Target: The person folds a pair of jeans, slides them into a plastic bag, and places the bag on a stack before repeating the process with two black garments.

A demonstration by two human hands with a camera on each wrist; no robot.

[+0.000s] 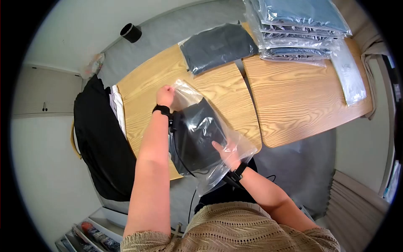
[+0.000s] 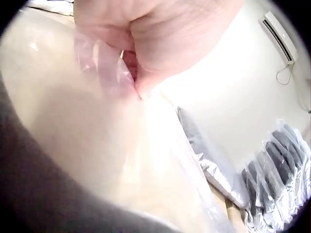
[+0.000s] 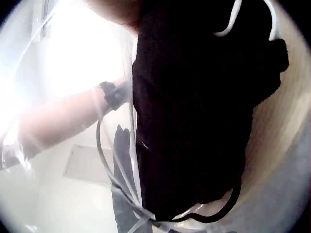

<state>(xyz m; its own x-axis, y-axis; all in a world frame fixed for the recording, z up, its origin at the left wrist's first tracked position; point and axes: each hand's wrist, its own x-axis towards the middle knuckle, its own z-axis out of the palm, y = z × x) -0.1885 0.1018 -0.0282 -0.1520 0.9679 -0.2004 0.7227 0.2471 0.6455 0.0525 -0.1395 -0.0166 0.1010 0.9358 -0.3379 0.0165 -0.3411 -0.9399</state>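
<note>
A dark folded garment (image 1: 195, 130) lies inside a clear plastic bag (image 1: 245, 147) at the table's near edge. At the bag's far corner, the left hand (image 1: 165, 95) pinches the plastic; the left wrist view shows this hand (image 2: 160, 43) with clear film (image 2: 102, 73) between thumb and fingers. The right hand (image 1: 228, 154) is within the bag's near end, thumb extended over the garment, its other fingers partly hidden. In the right wrist view the dark cloth (image 3: 194, 107) hangs close to the camera, with a bit of the right hand (image 3: 116, 9) above it.
Another bagged dark garment (image 1: 220, 46) lies at the table's far edge. A stack of bagged clothes (image 1: 300, 42) and a flat white packet (image 1: 348, 75) are on the right table (image 1: 289, 105). Black clothing (image 1: 103, 143) drapes over a chair at left. A dark bin (image 1: 131, 32) stands beyond.
</note>
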